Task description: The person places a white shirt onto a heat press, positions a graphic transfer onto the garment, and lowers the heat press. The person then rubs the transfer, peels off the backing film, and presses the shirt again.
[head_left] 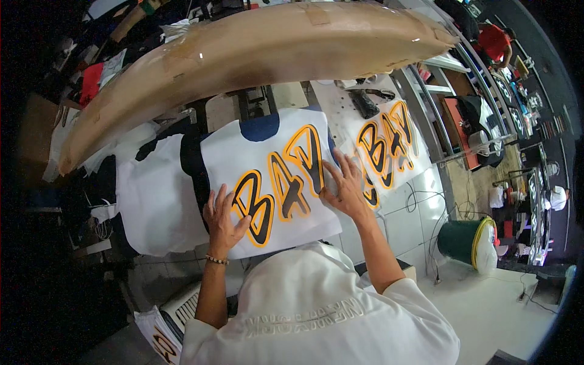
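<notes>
A white shirt-shaped panel (228,155) lies in front of me, printed with big black lettering outlined in orange. Dark blue cloth (260,129) shows at its curved neckline and along its edges; I cannot tell whether panel and cloth are joined. My left hand (226,222) rests on the panel's left side, fingers spread beside the first letter. On the right side, my right hand (345,185) lies with its fingers apart near the last letter. Neither hand grips anything. Another white sheet (401,161) with similar lettering lies to the right.
A long brown tape-wrapped bulk (274,48) arches across the far side. Left of the panel lies a plain white piece (158,198) on black cloth. Metal rails (432,112) stand at the right, and a green bucket (459,243) with a yellow rim sits on the floor near loose cables.
</notes>
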Demonstrator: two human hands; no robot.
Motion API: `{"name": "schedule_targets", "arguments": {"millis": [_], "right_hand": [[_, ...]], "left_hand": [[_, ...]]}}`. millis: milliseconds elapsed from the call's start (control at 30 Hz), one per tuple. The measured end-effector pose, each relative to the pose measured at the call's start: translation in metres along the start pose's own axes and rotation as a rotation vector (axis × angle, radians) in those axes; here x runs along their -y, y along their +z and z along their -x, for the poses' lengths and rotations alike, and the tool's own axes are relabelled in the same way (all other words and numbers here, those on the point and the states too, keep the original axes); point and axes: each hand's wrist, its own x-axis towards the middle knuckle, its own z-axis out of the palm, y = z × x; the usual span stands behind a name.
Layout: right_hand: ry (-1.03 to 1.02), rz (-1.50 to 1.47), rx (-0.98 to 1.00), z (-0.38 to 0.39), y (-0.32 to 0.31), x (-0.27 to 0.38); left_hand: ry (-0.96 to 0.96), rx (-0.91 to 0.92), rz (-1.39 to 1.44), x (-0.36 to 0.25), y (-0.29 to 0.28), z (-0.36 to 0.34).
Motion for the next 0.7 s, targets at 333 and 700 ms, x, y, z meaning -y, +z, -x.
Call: {"name": "schedule_targets", "arguments": {"millis": [333, 700], "right_hand": [[-0.069, -0.05, 0.074, -0.022, 0.009, 0.036], [-0.038, -0.006, 0.06, -0.021, 0.015, 0.038]], "left_hand": [[-0.095, 0.049, 0.046, -0.017, -0.024, -0.04], [-0.736, 0.402, 1.876, -0.019, 0.047, -0.165]]}}
